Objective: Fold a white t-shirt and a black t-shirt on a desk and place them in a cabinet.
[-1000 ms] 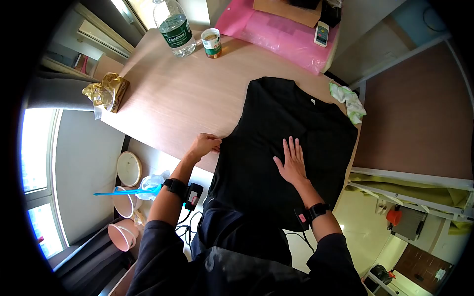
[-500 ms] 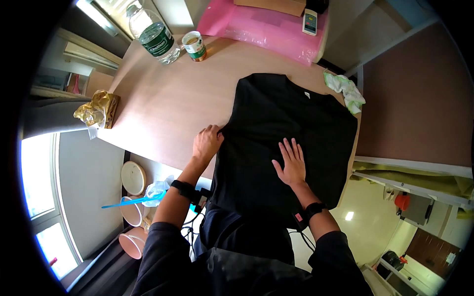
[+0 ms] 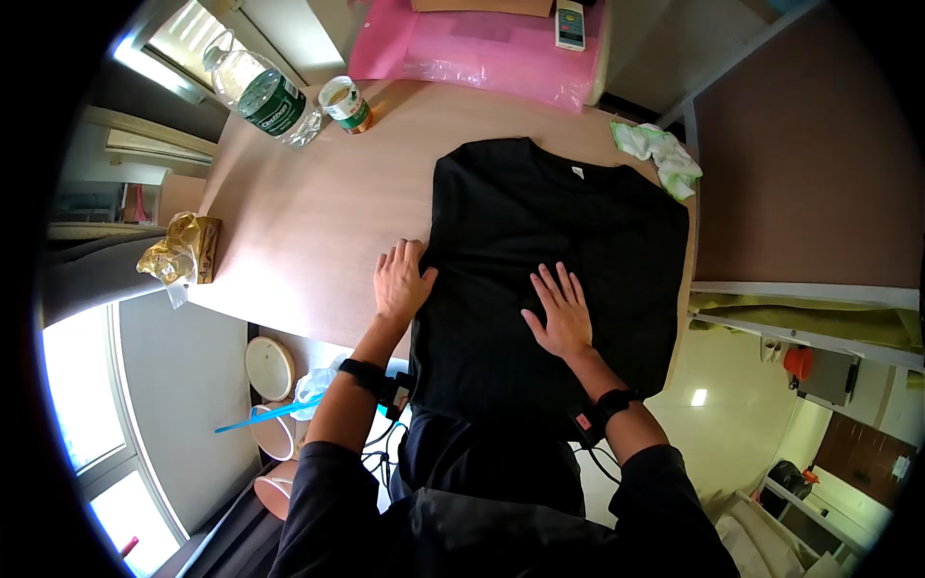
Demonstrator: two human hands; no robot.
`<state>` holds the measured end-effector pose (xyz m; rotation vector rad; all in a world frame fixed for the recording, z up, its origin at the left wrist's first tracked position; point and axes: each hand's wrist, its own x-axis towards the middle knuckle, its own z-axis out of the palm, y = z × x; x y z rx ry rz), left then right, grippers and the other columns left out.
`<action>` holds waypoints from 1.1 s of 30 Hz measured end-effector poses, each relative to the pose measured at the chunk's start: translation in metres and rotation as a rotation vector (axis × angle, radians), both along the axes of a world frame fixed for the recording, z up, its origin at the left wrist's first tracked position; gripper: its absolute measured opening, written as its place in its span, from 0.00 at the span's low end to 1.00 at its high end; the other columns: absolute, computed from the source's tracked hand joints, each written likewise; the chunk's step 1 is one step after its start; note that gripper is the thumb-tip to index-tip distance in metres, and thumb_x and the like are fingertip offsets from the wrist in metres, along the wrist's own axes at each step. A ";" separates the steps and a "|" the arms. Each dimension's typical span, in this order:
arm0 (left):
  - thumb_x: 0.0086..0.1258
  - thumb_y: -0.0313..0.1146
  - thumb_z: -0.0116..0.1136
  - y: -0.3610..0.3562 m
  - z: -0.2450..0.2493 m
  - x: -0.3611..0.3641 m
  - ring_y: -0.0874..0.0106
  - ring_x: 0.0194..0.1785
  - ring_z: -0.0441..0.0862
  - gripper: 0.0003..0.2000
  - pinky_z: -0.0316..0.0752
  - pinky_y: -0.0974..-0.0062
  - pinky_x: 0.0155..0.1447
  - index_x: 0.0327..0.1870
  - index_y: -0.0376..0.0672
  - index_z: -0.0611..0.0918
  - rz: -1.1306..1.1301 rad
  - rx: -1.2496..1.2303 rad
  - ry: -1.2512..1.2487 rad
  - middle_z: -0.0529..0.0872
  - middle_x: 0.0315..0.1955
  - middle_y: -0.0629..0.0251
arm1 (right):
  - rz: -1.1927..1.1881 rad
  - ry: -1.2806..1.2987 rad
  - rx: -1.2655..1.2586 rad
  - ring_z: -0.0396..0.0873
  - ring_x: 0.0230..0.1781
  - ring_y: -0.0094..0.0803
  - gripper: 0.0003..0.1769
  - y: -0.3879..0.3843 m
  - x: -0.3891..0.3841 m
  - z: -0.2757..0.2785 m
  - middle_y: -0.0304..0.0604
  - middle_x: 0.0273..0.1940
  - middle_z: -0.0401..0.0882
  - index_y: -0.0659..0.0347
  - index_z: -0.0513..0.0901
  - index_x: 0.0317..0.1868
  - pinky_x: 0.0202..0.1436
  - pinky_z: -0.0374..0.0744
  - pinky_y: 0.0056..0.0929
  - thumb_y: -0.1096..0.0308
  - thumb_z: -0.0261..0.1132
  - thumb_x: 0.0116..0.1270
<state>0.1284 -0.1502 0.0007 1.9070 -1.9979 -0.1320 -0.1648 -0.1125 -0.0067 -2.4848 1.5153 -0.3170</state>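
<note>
A black T-shirt (image 3: pixel 617 279) lies spread on the wooden table, its neckline with a small white label at the far side. My right hand (image 3: pixel 564 318) rests flat on the middle of the shirt, fingers stretched out and apart. At the shirt's left edge, my left hand (image 3: pixel 400 281) is open on the tabletop, its thumb reaching the fabric. Small creases run across the cloth between the two hands. The shirt's near hem hangs by my lap and is partly hidden by my right forearm.
Along the back of the table (image 3: pixel 318 202) stand a large water bottle (image 3: pixel 265 96) and a cup (image 3: pixel 346 106). Pink plastic wrap (image 3: pixel 462 63) holds a remote (image 3: pixel 569 26). A white cloth (image 3: pixel 660 157) lies far right, a gold package (image 3: pixel 188 249) far left.
My left hand has let go of the shirt's left edge, which it was pinching, and its fingers have opened. My right hand stays flat on the cloth. The camera view has shifted slightly.
</note>
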 end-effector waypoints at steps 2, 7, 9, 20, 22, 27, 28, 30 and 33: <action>0.53 0.28 0.61 -0.008 0.002 -0.013 0.61 0.45 0.78 0.15 0.71 0.65 0.49 0.42 0.42 0.74 -0.023 -0.010 0.074 0.79 0.39 0.61 | 0.008 -0.063 -0.013 0.54 0.74 0.49 0.32 -0.001 -0.002 -0.001 0.45 0.71 0.62 0.59 0.67 0.68 0.76 0.53 0.48 0.52 0.58 0.69; 0.51 0.23 0.59 -0.010 -0.016 -0.006 0.60 0.46 0.78 0.17 0.71 0.65 0.50 0.45 0.41 0.75 0.093 0.022 0.208 0.79 0.39 0.60 | -0.187 -0.414 -0.094 0.74 0.53 0.49 0.22 -0.022 -0.010 -0.007 0.55 0.56 0.73 0.66 0.69 0.60 0.57 0.73 0.40 0.72 0.61 0.66; 0.51 0.22 0.58 -0.007 -0.015 -0.003 0.59 0.47 0.78 0.18 0.72 0.66 0.50 0.46 0.40 0.75 0.137 0.039 0.268 0.78 0.40 0.59 | -0.248 -0.480 -0.011 0.75 0.44 0.45 0.20 -0.041 -0.011 -0.010 0.53 0.53 0.73 0.66 0.69 0.58 0.50 0.75 0.40 0.74 0.60 0.67; 0.68 0.23 0.50 -0.057 -0.022 0.046 0.68 0.42 0.77 0.14 0.73 0.73 0.50 0.53 0.32 0.77 0.855 -0.201 1.526 0.82 0.41 0.60 | -0.158 -0.115 -0.195 0.71 0.49 0.48 0.15 -0.051 0.000 -0.016 0.45 0.55 0.72 0.59 0.75 0.53 0.53 0.69 0.45 0.70 0.58 0.65; 0.70 0.31 0.56 -0.048 -0.054 0.092 0.71 0.38 0.78 0.13 0.73 0.74 0.44 0.50 0.31 0.79 0.824 -0.339 1.168 0.83 0.38 0.61 | -0.157 -0.119 -0.188 0.71 0.49 0.48 0.15 -0.047 -0.001 -0.016 0.45 0.55 0.72 0.59 0.75 0.53 0.53 0.69 0.45 0.70 0.59 0.65; 0.69 0.34 0.60 -0.033 -0.058 0.166 0.77 0.37 0.78 0.12 0.73 0.79 0.45 0.45 0.32 0.82 0.831 -0.173 1.281 0.84 0.34 0.67 | -0.160 -0.114 -0.176 0.71 0.49 0.48 0.16 -0.047 0.000 -0.012 0.45 0.55 0.73 0.59 0.75 0.53 0.52 0.70 0.45 0.69 0.59 0.65; 0.70 0.33 0.60 -0.029 -0.061 0.177 0.79 0.38 0.78 0.11 0.73 0.80 0.45 0.45 0.34 0.83 0.801 -0.108 1.308 0.84 0.35 0.67 | -0.164 -0.112 -0.174 0.71 0.49 0.48 0.16 -0.046 -0.001 -0.013 0.45 0.55 0.73 0.59 0.75 0.53 0.52 0.70 0.45 0.69 0.59 0.65; 0.69 0.38 0.61 -0.027 -0.077 0.202 0.76 0.41 0.79 0.16 0.73 0.78 0.47 0.49 0.33 0.80 0.776 0.002 1.305 0.84 0.39 0.63 | -0.157 -0.097 -0.189 0.72 0.48 0.48 0.16 -0.048 -0.001 -0.015 0.46 0.55 0.73 0.59 0.75 0.52 0.52 0.70 0.45 0.69 0.60 0.64; 0.68 0.44 0.62 -0.051 -0.020 0.175 0.72 0.44 0.79 0.24 0.73 0.74 0.50 0.54 0.32 0.76 0.750 0.074 0.903 0.84 0.41 0.58 | -0.166 -0.095 -0.176 0.72 0.49 0.47 0.17 -0.052 0.001 -0.015 0.46 0.53 0.74 0.59 0.74 0.52 0.52 0.71 0.43 0.69 0.62 0.63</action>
